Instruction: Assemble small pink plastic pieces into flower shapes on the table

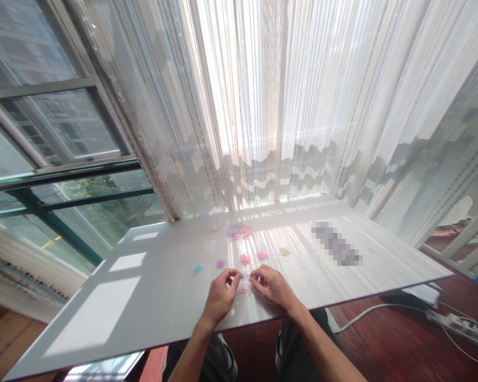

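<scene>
Close together over the front of the white table (167, 286), my left hand (222, 295) and my right hand (271, 285) each pinch thumb against fingers. Whatever is between the fingertips is too small to make out. A loose patch of tiny pink and pale pieces (242, 289) lies between the hands. Just beyond them, small heaps sorted by colour form a row: blue (198, 270), purple (221, 263), deep pink (245, 259), light pink (262, 255) and pale yellow (284, 251). Behind that row spreads a larger mixed heap (240, 232), mostly pink, purple and blue.
A clear container (216, 223) stands near the table's back edge. A pixelated object (336, 244) lies to the right. Sheer striped curtains (258, 106) hang behind the table, with a window (67, 116) at left. A power strip (456, 326) and cables lie on the floor at right.
</scene>
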The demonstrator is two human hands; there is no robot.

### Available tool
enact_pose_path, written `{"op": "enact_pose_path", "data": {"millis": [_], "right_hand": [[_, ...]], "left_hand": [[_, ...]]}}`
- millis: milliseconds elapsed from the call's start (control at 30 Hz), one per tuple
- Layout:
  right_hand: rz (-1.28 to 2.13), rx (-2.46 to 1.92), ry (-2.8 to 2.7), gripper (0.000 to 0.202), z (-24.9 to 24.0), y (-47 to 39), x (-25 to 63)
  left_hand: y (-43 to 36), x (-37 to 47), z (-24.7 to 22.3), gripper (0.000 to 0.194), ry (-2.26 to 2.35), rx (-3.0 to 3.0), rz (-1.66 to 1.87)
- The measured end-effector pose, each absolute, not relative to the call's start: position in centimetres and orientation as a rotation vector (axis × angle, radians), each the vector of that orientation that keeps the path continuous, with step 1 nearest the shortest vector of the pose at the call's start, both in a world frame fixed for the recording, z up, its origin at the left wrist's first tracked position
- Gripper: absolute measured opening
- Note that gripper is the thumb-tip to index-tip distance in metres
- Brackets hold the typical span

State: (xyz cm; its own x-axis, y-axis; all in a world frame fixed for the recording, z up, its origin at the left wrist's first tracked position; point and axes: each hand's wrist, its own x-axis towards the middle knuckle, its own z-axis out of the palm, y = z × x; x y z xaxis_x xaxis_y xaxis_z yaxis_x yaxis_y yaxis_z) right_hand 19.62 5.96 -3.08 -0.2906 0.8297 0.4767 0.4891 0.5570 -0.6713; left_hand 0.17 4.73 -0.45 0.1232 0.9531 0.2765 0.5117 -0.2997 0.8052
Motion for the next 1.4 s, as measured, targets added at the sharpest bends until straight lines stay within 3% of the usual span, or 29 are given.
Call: {"op": "enact_pose_path", "data": {"millis": [600, 1400], "right_hand": [[0.508, -0.951, -1.966, 0.016, -3.11, 5.97, 19.94], [0.531, -0.965, -1.973, 0.017, -2.97, 5.86, 19.82]], "left_hand": [[4.40, 0.63, -0.62, 0.021, 1.384, 1.984, 1.017], [4.32, 0.18, -1.13, 0.025, 1.464, 2.026, 0.975]]}}
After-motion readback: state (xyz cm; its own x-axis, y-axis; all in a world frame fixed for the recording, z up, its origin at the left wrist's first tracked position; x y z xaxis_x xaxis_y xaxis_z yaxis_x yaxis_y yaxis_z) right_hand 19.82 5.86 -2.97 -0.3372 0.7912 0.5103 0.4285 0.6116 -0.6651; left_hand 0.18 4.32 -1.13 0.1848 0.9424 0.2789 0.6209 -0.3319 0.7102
